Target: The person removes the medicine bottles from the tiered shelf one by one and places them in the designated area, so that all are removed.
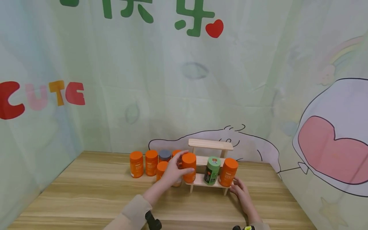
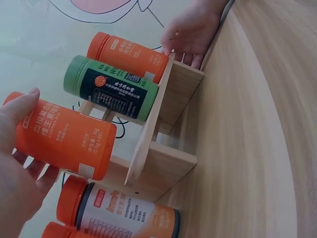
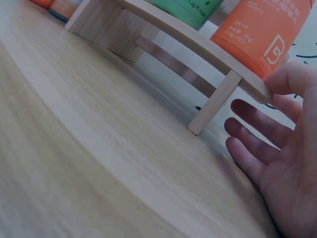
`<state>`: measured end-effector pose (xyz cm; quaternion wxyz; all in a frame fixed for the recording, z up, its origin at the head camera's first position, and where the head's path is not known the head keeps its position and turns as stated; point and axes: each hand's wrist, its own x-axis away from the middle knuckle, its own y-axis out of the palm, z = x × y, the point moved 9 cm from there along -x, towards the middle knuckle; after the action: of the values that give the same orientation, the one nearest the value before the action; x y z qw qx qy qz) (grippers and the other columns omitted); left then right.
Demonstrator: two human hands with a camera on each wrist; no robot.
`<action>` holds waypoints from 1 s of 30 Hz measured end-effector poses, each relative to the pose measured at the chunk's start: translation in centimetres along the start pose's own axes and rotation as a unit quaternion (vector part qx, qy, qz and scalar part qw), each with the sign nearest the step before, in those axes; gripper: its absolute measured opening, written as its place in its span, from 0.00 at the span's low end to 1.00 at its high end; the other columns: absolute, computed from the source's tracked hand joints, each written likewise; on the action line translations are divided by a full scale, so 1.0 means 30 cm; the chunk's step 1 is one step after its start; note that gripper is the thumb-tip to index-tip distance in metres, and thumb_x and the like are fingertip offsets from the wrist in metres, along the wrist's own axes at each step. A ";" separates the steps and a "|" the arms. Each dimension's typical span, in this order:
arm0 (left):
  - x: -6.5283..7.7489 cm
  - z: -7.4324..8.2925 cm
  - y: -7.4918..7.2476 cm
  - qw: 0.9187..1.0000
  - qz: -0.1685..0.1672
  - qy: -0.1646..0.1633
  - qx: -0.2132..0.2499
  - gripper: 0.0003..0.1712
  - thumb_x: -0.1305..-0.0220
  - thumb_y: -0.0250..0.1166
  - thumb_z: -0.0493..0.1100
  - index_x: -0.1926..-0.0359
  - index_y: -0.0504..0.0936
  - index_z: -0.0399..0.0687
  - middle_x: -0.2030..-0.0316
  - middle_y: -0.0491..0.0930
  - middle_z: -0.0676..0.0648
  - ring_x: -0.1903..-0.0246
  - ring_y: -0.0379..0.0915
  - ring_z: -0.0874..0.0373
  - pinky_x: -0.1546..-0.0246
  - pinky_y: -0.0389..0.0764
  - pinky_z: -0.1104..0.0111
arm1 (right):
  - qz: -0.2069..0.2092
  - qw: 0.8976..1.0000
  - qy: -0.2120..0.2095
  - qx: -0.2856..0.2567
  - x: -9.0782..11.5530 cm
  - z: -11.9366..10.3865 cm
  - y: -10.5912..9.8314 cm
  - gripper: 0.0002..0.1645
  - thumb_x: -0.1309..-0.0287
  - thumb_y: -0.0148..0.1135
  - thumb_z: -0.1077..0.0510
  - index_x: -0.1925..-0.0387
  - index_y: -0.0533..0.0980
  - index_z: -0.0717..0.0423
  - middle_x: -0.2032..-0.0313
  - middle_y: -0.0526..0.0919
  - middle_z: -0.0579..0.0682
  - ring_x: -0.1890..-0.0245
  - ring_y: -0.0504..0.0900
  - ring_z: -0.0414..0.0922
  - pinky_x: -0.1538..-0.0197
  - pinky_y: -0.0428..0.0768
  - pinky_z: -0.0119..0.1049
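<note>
My left hand point(image 1: 173, 169) grips an orange bottle point(image 1: 188, 166) from the side, thumb across its front. In the left wrist view its base hangs a little off the lowest board of a small stepped wooden shelf point(image 2: 148, 134), near the left end. A green bottle point(image 1: 212, 171) with a dark label and another orange bottle point(image 1: 228, 172) stand upright on that lowest board. At the shelf's right end, my right hand point(image 1: 241, 193) holds the board's corner, its thumb at the edge beside the orange bottle and the other fingers lower down point(image 3: 257, 134).
Left of the shelf, several bottles stand grouped on the wooden table point(image 1: 95, 191): orange-capped ones point(image 1: 136, 164) and one with a grey-blue lid point(image 1: 165, 155). A printed curtain point(image 1: 161, 80) hangs behind the table. The shelf's two upper boards point(image 1: 210, 144) bear nothing visible.
</note>
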<state>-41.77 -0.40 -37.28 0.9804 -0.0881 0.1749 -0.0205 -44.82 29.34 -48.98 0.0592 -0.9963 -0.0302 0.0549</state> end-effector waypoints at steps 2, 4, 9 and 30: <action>0.001 0.005 -0.021 1.000 0.007 0.006 0.005 0.39 0.48 0.75 0.37 0.34 0.70 0.43 0.43 0.78 0.41 0.43 0.73 0.45 0.39 0.71 0.50 | -0.001 1.000 0.002 0.004 0.001 0.000 0.001 0.30 0.33 0.45 0.65 0.33 0.57 0.74 0.46 0.72 0.66 0.60 0.77 0.30 0.53 0.79 0.26; 0.002 0.013 -0.041 1.000 0.011 0.012 0.010 0.40 0.47 0.75 0.36 0.34 0.70 0.42 0.43 0.78 0.41 0.43 0.73 0.46 0.40 0.71 0.50 | -0.002 1.000 0.001 0.009 0.002 -0.001 0.003 0.30 0.32 0.45 0.65 0.33 0.57 0.74 0.45 0.72 0.67 0.60 0.77 0.30 0.53 0.79 0.26; 0.006 0.027 -0.077 1.000 0.015 0.013 0.024 0.40 0.46 0.73 0.36 0.33 0.68 0.42 0.43 0.78 0.39 0.43 0.75 0.45 0.40 0.73 0.51 | 0.002 1.000 -0.006 0.012 0.006 -0.009 -0.001 0.30 0.33 0.45 0.65 0.33 0.57 0.76 0.47 0.72 0.67 0.61 0.77 0.30 0.54 0.79 0.26; 0.042 0.086 -0.286 0.997 0.071 0.023 0.009 0.40 0.46 0.74 0.37 0.33 0.69 0.49 0.39 0.75 0.43 0.43 0.72 0.55 0.39 0.71 0.63 | -0.005 1.000 -0.024 0.011 0.007 -0.018 0.005 0.29 0.33 0.44 0.65 0.34 0.57 0.77 0.48 0.73 0.65 0.60 0.77 0.29 0.54 0.80 0.26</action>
<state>-39.76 -8.49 -33.79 0.9760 -0.0658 0.2028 0.0451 -44.54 29.15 -48.50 0.0696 -0.9938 -0.0359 0.0792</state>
